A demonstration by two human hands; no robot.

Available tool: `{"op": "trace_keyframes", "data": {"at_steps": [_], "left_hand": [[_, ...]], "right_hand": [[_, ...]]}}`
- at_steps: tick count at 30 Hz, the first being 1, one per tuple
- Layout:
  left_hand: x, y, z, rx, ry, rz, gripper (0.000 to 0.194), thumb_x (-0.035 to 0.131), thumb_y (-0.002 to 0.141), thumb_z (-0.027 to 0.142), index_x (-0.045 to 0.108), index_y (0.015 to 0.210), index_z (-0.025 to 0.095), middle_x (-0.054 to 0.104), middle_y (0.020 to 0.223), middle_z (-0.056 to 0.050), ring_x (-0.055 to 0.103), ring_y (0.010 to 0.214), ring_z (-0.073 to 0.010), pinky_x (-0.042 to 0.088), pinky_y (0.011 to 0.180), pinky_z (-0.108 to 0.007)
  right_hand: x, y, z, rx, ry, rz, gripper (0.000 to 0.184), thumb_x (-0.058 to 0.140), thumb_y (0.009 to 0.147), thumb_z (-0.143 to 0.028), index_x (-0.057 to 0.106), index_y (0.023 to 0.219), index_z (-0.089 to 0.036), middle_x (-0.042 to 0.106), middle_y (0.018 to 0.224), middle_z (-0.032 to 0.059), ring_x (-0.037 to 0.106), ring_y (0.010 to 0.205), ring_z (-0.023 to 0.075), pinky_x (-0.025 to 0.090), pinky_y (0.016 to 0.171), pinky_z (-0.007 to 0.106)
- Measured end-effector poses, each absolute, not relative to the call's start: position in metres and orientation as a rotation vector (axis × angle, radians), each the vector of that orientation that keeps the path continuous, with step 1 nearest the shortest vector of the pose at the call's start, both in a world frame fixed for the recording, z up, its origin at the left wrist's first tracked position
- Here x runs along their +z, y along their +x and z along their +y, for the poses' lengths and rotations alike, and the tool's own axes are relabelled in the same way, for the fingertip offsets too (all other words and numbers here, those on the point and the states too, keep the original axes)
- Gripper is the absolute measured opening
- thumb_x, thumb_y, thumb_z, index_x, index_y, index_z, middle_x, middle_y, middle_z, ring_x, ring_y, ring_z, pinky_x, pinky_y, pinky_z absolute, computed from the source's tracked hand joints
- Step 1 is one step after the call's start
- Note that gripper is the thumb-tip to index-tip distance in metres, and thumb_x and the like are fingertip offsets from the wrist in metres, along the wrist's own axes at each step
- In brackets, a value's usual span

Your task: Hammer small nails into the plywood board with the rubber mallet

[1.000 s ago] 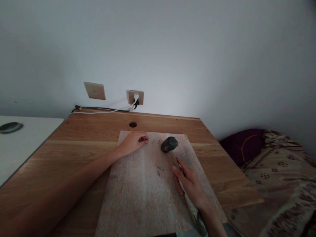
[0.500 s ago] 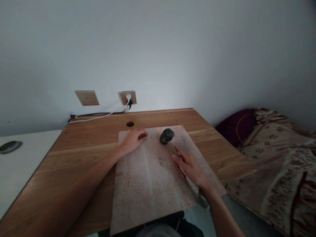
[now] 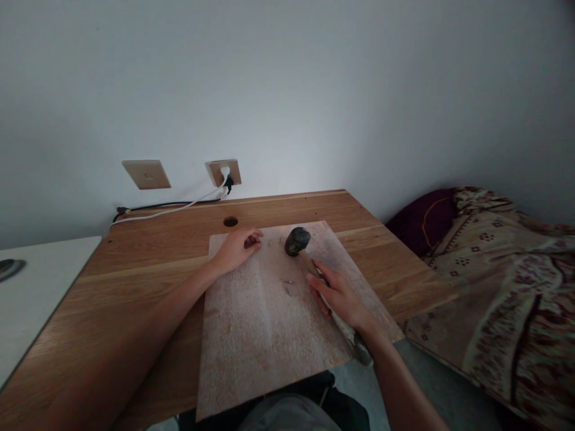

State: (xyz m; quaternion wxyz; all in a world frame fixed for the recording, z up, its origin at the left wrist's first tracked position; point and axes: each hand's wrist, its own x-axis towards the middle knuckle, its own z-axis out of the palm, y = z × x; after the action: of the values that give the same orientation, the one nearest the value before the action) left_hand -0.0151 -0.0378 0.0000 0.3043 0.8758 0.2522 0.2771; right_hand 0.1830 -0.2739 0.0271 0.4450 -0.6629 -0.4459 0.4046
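A thin wooden board (image 3: 251, 335) lies on the desk and overhangs its front edge. Near the board's far left corner, my left hand (image 3: 238, 246) rests with thumb and fingertips pinched on what looks like a small nail, mostly hidden. Just right of those fingers, thin nails (image 3: 281, 242) stand in the board. My right hand (image 3: 340, 294) grips the wooden handle of a hammer (image 3: 297, 241). Its thick black head is over the far part of the board, close to the standing nails. Two loose nails (image 3: 288, 282) lie mid-board, left of my right hand.
The wooden desk (image 3: 148, 257) meets a white wall, with a round cable hole (image 3: 230, 221) at the back. Cables run to a wall socket (image 3: 224, 172). A white surface (image 3: 40, 281) adjoins at left. A bed with patterned covers (image 3: 485, 287) is at right.
The view has shifted slightly, so everything sits a little further left and higher. Both hands keep nearly the same places on the board, and the hammer stays in my right hand.
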Motion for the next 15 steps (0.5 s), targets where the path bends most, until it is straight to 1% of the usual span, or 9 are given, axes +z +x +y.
{"op": "trace_keyframes", "data": {"at_steps": [4, 6, 11, 13, 15], "left_hand": [[0.0023, -0.0158, -0.0387, 0.722, 2.358, 0.641, 0.019, 0.066, 0.089, 0.012, 0.073, 0.104, 0.020, 0.078, 0.096, -0.005, 0.072, 0.087, -0.0174, 0.058, 0.086, -0.034], [0.0027, -0.0156, -0.0387, 0.712, 2.380, 0.631, 0.017, 0.065, 0.089, 0.013, 0.074, 0.101, 0.020, 0.078, 0.095, -0.005, 0.072, 0.087, -0.0180, 0.057, 0.085, -0.034], [0.0030, -0.0145, -0.0390, 0.690, 2.386, 0.628, 0.008, 0.069, 0.088, 0.016, 0.074, 0.093, 0.020, 0.077, 0.091, -0.003, 0.071, 0.086, -0.0185, 0.055, 0.082, -0.032], [0.0034, -0.0142, -0.0391, 0.691, 2.376, 0.620, 0.004, 0.070, 0.090, 0.019, 0.074, 0.092, 0.020, 0.077, 0.091, -0.003, 0.070, 0.085, -0.0186, 0.054, 0.082, -0.032], [0.0034, -0.0141, -0.0389, 0.693, 2.380, 0.613, 0.005, 0.069, 0.092, 0.020, 0.074, 0.091, 0.021, 0.077, 0.091, -0.003, 0.070, 0.085, -0.0191, 0.054, 0.082, -0.033]], "right_hand": [[0.0267, 0.1840, -0.2744, 0.969, -1.656, -1.134, 0.037, 0.059, 0.097, -0.055, 0.067, 0.113, -0.023, 0.052, 0.045, -0.0071, 0.046, 0.037, 0.0153, 0.035, 0.041, 0.027], [0.0264, 0.1845, -0.2742, 0.965, -1.667, -1.141, 0.034, 0.058, 0.098, -0.055, 0.066, 0.109, -0.024, 0.052, 0.046, -0.0071, 0.047, 0.037, 0.0150, 0.035, 0.041, 0.027], [0.0243, 0.1870, -0.2730, 0.987, -1.698, -1.189, 0.032, 0.057, 0.098, -0.056, 0.060, 0.099, -0.024, 0.052, 0.050, -0.0068, 0.046, 0.036, 0.0140, 0.034, 0.038, 0.027], [0.0221, 0.1885, -0.2728, 0.997, -1.701, -1.206, 0.033, 0.056, 0.098, -0.057, 0.059, 0.101, -0.024, 0.052, 0.051, -0.0065, 0.047, 0.036, 0.0141, 0.035, 0.038, 0.028], [0.0195, 0.1899, -0.2729, 1.001, -1.704, -1.202, 0.036, 0.055, 0.099, -0.057, 0.060, 0.109, -0.023, 0.053, 0.053, -0.0063, 0.047, 0.036, 0.0143, 0.035, 0.039, 0.028]]}}
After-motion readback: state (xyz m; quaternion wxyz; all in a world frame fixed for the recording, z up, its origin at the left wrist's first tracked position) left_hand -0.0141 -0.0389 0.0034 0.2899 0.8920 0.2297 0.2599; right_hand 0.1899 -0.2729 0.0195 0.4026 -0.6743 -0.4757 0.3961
